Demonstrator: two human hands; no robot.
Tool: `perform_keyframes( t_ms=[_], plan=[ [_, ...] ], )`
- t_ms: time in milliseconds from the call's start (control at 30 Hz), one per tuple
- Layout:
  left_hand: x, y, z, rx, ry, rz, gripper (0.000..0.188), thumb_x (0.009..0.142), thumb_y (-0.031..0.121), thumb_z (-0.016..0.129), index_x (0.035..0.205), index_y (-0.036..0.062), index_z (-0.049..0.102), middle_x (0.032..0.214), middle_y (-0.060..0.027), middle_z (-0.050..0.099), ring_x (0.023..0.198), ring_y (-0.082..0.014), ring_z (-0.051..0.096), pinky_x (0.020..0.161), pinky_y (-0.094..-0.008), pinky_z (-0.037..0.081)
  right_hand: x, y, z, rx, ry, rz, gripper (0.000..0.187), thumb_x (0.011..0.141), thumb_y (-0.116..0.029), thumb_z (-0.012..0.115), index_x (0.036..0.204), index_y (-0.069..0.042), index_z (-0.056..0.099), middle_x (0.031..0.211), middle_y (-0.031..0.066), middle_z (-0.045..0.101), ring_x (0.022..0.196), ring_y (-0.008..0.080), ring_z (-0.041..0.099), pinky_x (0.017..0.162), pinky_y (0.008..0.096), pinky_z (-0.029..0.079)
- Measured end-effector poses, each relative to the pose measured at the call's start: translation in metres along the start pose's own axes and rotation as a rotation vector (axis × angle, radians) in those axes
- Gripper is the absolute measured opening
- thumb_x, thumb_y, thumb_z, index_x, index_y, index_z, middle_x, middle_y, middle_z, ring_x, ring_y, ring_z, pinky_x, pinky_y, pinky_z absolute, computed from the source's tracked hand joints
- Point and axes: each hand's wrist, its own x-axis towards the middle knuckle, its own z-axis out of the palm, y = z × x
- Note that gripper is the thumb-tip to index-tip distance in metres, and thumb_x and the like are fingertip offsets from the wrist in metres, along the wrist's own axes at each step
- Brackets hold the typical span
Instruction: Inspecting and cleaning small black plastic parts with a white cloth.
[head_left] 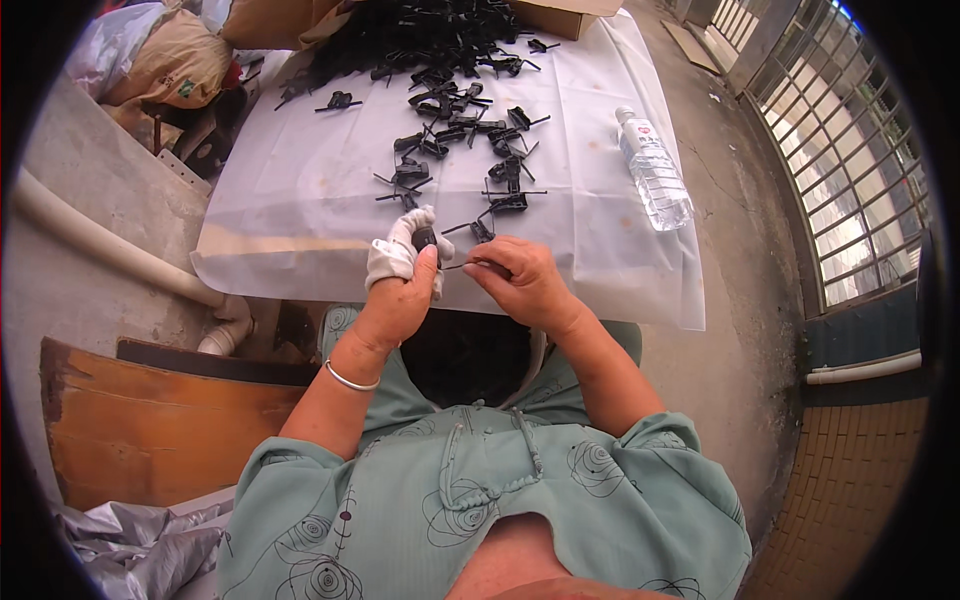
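Observation:
My left hand point(401, 262), partly covered by a white glove with a bare thumb, is closed on a small black plastic part point(424, 238). Opposite it, my right hand point(528, 284) pinches a thin dark tool point(457, 266), whose slim end points left at the held part. Whether the tip touches the part is too small to tell. Just beyond my right fingers lies another black plastic part point(482, 232) with a thin stem. Farther back, loose black parts point(510, 172) trail in two rough lines toward a large heap point(400, 40) of similar parts.
White sheeting covers the table point(580, 250). On its right side lies a clear plastic bottle point(655, 175). A cardboard box point(560, 15) sits at the far edge, with stuffed bags point(175, 60) at the far left. A pipe point(110, 240) runs along the left wall; a barred window point(850, 140) is at right.

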Motion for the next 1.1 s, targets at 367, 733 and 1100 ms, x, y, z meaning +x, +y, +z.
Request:
perform_keyframes(
  t_ms=[367,733,1100],
  plan=[
    [-0.010,0.019,0.006,-0.105,-0.247,-0.110,0.019,0.082,0.002,0.043,0.100,0.0031,0.050,0.075,0.0011,0.046,0.057,-0.0026,0.037,0.049,-0.0184,0.034,0.004,-0.026,-0.003,0.188,0.003,0.159,0.015,0.085,-0.014,0.061,0.085,-0.001,0.054,0.063,-0.0012,0.047,0.058,0.0048,0.040,0.052,0.0215,0.036],
    [-0.013,-0.008,0.013,0.674,-0.116,0.435,0.020,0.080,0.002,0.043,0.098,-0.0022,0.049,0.084,-0.0142,0.053,0.077,-0.0262,0.051,0.071,-0.0347,0.043,-0.008,-0.018,0.022,0.142,-0.055,0.236,0.021,0.088,-0.014,0.051,0.074,0.001,0.051,0.060,0.0130,0.048,0.053,0.0224,0.040,0.052,0.0320,0.038],
    [0.004,-0.007,-0.013,0.908,-0.088,0.546,0.027,0.078,0.006,0.058,0.105,0.0020,0.059,0.107,-0.0179,0.057,0.095,-0.0332,0.056,0.082,-0.0373,0.046,0.002,0.012,-0.002,-0.728,0.024,0.228,0.030,0.078,-0.028,0.064,0.092,-0.004,0.054,0.077,0.0133,0.061,0.069,0.0323,0.060,0.058,0.0394,0.047]
  ],
)
